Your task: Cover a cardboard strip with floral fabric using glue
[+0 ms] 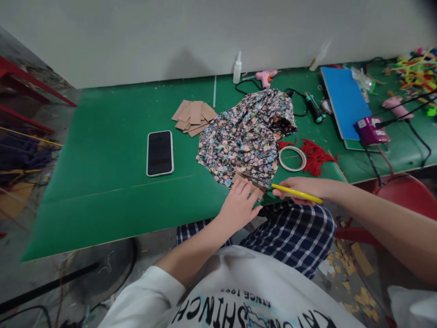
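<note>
My left hand (239, 205) lies flat on a brown cardboard piece (246, 181) at the near edge of the green table (112, 182), pressing it onto the floral fabric (246, 136). My right hand (300, 187) grips a yellow-handled cutting tool (297, 193), its tip pointing left at the cardboard piece. The fabric lies crumpled just beyond both hands.
A black phone (160, 152) lies left of the fabric, behind it a stack of cardboard pieces (194, 117). A tape roll (292, 158), red yarn (316, 157), blue board (344, 102), pink glue gun (265, 77) and glue bottle (237, 68) sit at the right and back.
</note>
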`<state>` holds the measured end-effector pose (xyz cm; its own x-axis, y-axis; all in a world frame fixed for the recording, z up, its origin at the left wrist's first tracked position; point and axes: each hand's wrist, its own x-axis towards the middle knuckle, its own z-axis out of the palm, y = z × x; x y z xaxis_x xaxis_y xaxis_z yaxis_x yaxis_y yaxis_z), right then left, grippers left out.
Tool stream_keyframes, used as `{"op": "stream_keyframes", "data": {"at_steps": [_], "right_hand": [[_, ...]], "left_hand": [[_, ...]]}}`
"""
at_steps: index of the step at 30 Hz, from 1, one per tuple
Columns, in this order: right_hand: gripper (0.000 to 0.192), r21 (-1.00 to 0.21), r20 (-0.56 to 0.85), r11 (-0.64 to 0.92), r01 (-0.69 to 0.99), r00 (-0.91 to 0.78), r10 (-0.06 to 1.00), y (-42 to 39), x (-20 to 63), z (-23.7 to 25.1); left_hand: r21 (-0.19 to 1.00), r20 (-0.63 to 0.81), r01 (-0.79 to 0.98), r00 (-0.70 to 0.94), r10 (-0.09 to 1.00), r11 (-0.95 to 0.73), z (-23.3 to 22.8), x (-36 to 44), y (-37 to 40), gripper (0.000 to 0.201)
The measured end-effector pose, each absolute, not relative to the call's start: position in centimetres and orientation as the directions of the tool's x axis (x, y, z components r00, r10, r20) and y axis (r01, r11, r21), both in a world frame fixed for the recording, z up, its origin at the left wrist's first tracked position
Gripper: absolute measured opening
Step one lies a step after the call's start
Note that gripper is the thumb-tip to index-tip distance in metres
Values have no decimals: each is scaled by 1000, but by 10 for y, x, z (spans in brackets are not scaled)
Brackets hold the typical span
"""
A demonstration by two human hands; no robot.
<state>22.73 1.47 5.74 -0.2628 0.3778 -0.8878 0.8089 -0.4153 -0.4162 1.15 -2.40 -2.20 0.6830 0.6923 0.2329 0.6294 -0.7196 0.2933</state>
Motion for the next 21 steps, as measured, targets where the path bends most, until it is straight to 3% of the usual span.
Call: {"op": "stream_keyframes", "data": {"at_steps": [10,13,16,21], "right_hand": [[54,-411,-891,-440,798,-249,380,10,221,57],[57,-436,-866,-333,836,-289,408,10,220,61],[61,-433,-807,-128,892,-320,497,10,218,66],[70,-237,-743,73,969,-229,629,1,213,59]], "left_hand": [[295,223,629,686,692,-719,-21,10,-24,45],[299,222,628,687,692,-719,-22,10,-24,45],[301,227,626,686,691,-720,-22,10,-24,44],[298,234,628,682,693,-718,-22,10,-24,45]]}}
